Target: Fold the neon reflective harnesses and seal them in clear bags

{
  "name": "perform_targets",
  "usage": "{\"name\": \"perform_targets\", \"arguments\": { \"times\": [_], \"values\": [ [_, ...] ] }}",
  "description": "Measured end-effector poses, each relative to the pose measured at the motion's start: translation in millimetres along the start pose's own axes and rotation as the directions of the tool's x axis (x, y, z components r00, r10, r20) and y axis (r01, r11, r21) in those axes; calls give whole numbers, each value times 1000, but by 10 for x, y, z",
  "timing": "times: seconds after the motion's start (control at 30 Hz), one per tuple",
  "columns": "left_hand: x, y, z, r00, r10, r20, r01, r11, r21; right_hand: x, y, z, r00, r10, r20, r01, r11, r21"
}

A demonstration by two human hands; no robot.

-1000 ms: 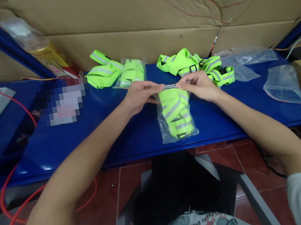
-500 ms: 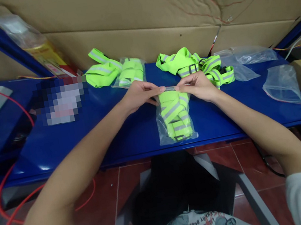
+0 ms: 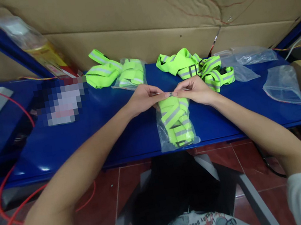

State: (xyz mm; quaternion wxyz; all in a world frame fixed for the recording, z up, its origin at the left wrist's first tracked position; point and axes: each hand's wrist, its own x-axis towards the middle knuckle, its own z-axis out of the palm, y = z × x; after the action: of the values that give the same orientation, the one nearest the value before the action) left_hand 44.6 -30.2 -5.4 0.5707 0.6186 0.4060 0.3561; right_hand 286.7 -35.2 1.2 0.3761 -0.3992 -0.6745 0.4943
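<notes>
Blue table [image 3: 125, 134], bag [image 3: 163, 135], left grip [image 3: 144, 98] nearer right grip [image 3: 197, 89]

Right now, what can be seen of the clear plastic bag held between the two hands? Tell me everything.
The clear plastic bag looks thin, glossy and slightly crinkled. Through it shows a folded yellow-green strap with grey stripes and a dark fitting near the lower end. The left hand and right hand pinch its upper edge, close together. Its lower end is near the front edge of the blue table; whether it is sealed cannot be told.
</notes>
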Motion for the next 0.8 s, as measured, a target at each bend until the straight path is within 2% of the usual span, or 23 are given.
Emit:
{"name": "perform_targets", "arguments": {
  "times": [0.1,0.23,0.37,0.57,0.67,0.8],
  "values": [
    [-7,-3,-3,998,56,7,-57,997,54,5,23,19,1000,2,16,-2,1000,21],
    [-24,34,1,991,123,-45,-121,992,40,11,23,-9,999,34,-17,-33,998,52],
    [-21,47,-19,997,55,-54,-54,998,23,13,-23,-86,992,125,-28,-123,990,74],
    [24,11,-80,999,-38,-16,39,999,33,11,-53,-133,995,90,42,-91,995,34],
    [20,16,-86,999,-29,-16,30,996,78,9,-43,-126,992,102,69,-104,994,19],
    [-5,32,-73,998,65,-13,-62,989,133,1,-54,-131,985,122,119,-124,992,7]
  ]
}}
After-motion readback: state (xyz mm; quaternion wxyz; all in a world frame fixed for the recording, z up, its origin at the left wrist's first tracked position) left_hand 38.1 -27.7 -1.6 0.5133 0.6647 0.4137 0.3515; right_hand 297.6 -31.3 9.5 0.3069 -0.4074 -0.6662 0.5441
